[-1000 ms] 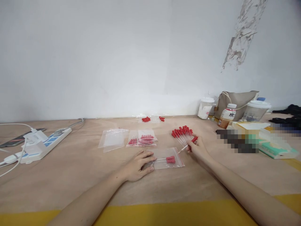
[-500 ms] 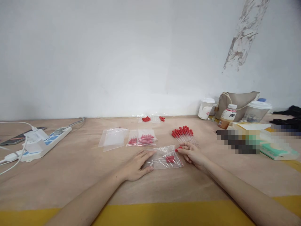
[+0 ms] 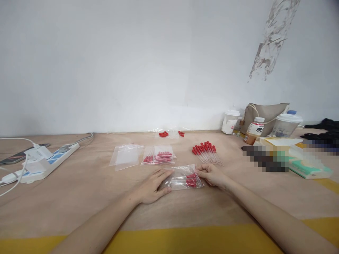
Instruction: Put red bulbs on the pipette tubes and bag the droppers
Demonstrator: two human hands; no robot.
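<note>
In front of me a clear zip bag (image 3: 176, 182) lies flat, holding several droppers with red rubber bulbs (image 3: 191, 181). The bulbs sit close to the bag's right end. My left hand (image 3: 153, 186) rests on the left end, its fingers stretched out flat and thumb apart. At the right end, the thumb and fingers of my right hand (image 3: 210, 174) pinch the bag's mouth, right beside the bulbs; whether they also touch a dropper is hidden. Just beyond my right hand, loose red-bulb droppers (image 3: 206, 151) lie fanned out with their clear stems toward me.
Filled bags of droppers (image 3: 159, 156) and flat clear bags (image 3: 124, 157) lie behind the left hand. Red bulbs (image 3: 163, 134) sit by the wall. A power strip (image 3: 53, 162) is left; a cup (image 3: 230, 122), bottle (image 3: 254, 131) and tissue pack (image 3: 309, 169) stand right.
The dropper in my right hand has moved left into the bag, its red bulb now beside the others. My right hand has shifted slightly to the bag's mouth. My left hand stays in place.
</note>
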